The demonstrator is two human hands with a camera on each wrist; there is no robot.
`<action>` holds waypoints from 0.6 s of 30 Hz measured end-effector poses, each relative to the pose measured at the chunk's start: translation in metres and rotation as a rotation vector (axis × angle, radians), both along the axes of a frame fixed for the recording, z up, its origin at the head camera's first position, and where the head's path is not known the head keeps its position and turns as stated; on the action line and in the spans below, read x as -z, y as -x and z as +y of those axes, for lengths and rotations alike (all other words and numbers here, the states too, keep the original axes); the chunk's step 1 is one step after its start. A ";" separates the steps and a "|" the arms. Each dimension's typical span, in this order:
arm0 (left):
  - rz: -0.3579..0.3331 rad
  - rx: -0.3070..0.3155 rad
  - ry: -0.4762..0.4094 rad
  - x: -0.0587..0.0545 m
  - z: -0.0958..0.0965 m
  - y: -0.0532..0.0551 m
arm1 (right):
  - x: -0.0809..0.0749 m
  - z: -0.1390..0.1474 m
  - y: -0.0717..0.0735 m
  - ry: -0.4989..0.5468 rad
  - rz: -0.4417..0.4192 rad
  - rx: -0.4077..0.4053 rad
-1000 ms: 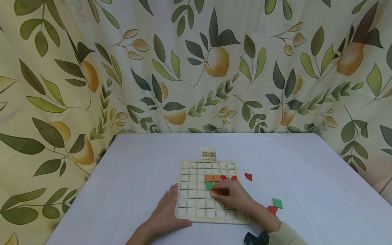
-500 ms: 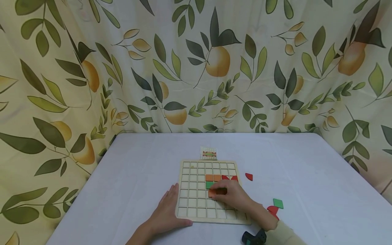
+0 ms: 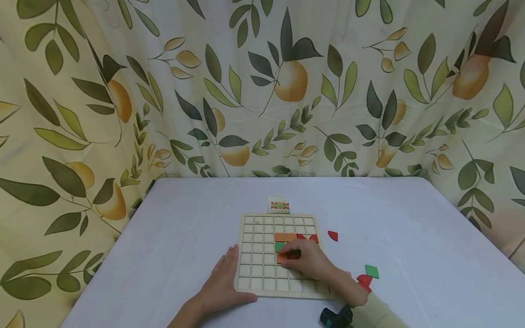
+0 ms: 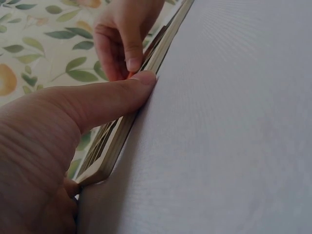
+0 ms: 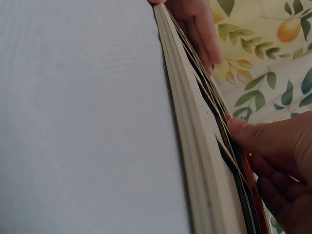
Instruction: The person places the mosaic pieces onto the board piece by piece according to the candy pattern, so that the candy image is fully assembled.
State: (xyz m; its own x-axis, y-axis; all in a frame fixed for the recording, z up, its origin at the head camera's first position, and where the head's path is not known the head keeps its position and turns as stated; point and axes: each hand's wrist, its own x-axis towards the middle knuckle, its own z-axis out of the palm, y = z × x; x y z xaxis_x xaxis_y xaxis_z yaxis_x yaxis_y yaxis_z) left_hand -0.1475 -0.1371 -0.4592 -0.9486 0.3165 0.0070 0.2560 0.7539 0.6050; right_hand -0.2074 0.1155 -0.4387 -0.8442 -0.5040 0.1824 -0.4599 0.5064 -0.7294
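On my head feed the right hand [image 3: 308, 259] hides several cells of the board [image 3: 287, 295] and part of the orange tile [image 3: 280, 258] it pinches, and the right forearm [image 3: 348, 287] covers the board's near right corner. The card [image 3: 279, 205] on the far side is too small for me to read its details. The picture's near edge crops a black object [image 3: 336, 317], the pale sleeve [image 3: 377, 312] and the left forearm [image 3: 185, 315]. Both wrist feeds slant too much for me to make out the cells.
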 end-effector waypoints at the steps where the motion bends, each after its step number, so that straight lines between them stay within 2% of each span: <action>1: 0.002 0.002 0.000 0.000 0.000 0.000 | 0.000 0.000 0.000 -0.002 0.000 0.004; 11: 0.010 0.007 0.003 0.002 -0.001 0.001 | 0.001 -0.003 -0.001 -0.006 0.004 0.034; 18: -0.002 -0.002 -0.001 0.001 0.000 0.000 | -0.003 0.004 0.001 -0.012 -0.008 0.007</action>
